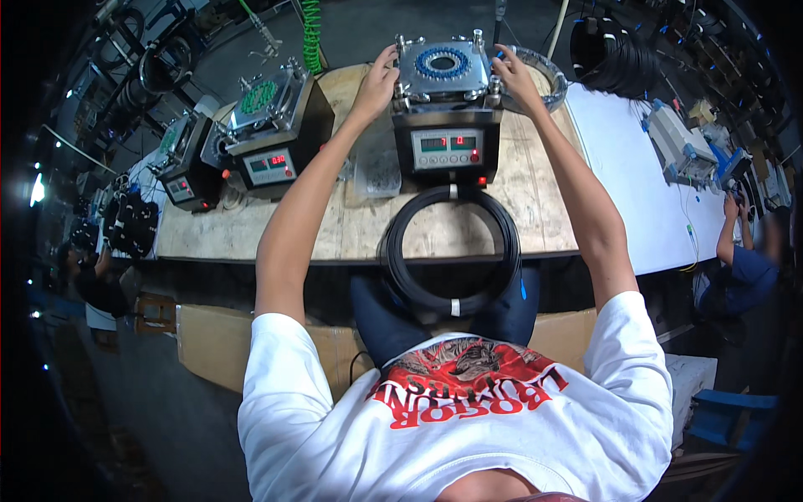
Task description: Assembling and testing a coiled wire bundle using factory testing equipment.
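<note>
A square metal plate (443, 86) with a ring of blue connectors (442, 63) lies on top of a dark polishing machine (447, 121) in front of me. Both my arms reach out to its sides. At the plate's left edge, my left hand (381, 81) has bent fingers closed about a corner clamp (401, 42). Across from it, my right hand (517, 79) curls its fingers at the clamp on the right edge; part of their contact is hidden. A coil of black cable (395, 251), tied with white bands, hangs over the table's front edge against my lap.
To the left stand two similar machines (272, 163) (186, 184) with green connector rings. A clear plastic tray (376, 177) sits beside my machine. Behind my right hand lies another cable coil (548, 79). Co-workers (736, 259) (100, 280) are at both far sides.
</note>
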{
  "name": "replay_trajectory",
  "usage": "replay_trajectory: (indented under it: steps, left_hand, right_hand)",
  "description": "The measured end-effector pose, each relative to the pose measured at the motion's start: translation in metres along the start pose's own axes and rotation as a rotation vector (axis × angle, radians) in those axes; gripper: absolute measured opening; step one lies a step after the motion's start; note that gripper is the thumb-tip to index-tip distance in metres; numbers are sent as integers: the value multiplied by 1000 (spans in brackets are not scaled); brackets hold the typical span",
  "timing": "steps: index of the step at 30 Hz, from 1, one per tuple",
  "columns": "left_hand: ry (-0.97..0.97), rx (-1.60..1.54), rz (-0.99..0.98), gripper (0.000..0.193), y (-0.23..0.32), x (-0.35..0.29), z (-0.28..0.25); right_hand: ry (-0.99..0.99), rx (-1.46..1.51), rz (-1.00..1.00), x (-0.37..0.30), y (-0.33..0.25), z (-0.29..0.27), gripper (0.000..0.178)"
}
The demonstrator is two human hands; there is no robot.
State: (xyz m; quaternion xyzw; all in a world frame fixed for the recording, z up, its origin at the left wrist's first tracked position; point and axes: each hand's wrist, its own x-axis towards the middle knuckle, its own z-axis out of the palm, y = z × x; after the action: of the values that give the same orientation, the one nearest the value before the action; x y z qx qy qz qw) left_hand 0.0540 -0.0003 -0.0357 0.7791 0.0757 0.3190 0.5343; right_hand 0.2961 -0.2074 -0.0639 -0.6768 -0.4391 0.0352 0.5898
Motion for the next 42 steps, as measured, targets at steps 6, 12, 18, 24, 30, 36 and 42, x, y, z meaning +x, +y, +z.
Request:
replay_trajectory:
  steps: [6, 12, 18, 24, 30, 36, 42]
  left_hand:
    - [283, 47, -29, 27, -13, -179, 10]
    - [-3, 378, -331, 29, -73, -275, 9]
    - [-370, 157, -913, 40, -75, -273, 3]
    - [-298, 121, -877, 37, -64, -282, -15]
    - [-249, -50, -829, 47, -35, -294, -21]
    - [-216, -100, -846, 47, -23, -307, -7]
    - [-151, -80, -784, 39, -16, -307, -1]
  right_hand:
    - [24, -258, 71, -154, 43, -18, 21]
    - [-681, -535, 280, -240, 90, -16, 31]
    - [-724, -355, 879, -238, 50, -18, 39]
    - [-644, -87, 907, -258, 36, -33, 27]
    - [-618, -7, 912, -280, 26, -45, 30]
    - [-570, 148, 1045, -308, -28, -46, 65]
    - [-573, 134, 1008, -331, -55, -52, 89]
